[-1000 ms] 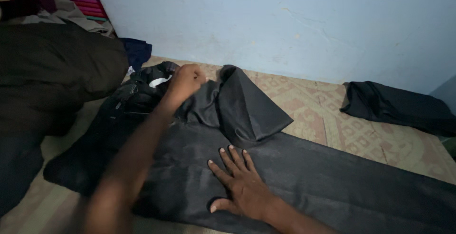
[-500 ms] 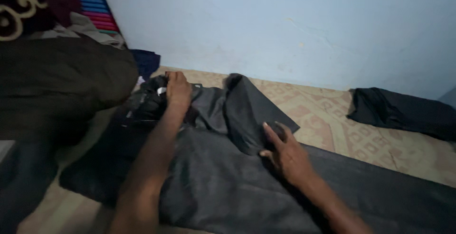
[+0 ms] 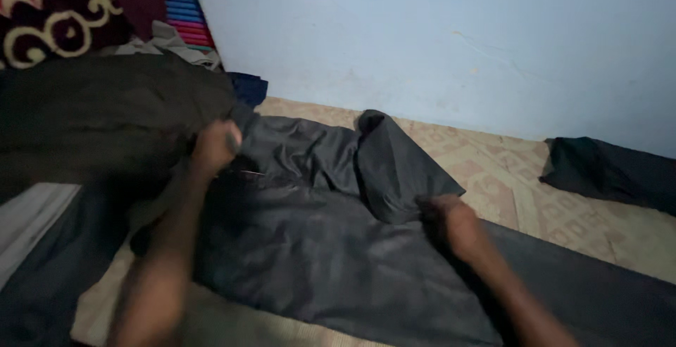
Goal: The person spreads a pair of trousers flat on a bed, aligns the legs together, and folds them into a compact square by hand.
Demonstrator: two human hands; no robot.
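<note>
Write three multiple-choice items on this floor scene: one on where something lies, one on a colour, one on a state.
1. Where does the small dark folded cloth lie?
A. On the patterned mat by the wall, at far right
B. Under the left hand
C. On the red cushion

2. What colour is the wall?
A. Yellow
B. Pale blue
C. Dark green

3. How does the dark garment lie?
A. Rolled into a tight ball
B. Hung on the wall
C. Spread on the mat, one part folded over on top

Answers:
1. A, it sits apart on the mat near the wall.
2. B, the wall is light blue throughout.
3. C, the left hand grips its upper end, the right hand rests by the folded flap.
</note>
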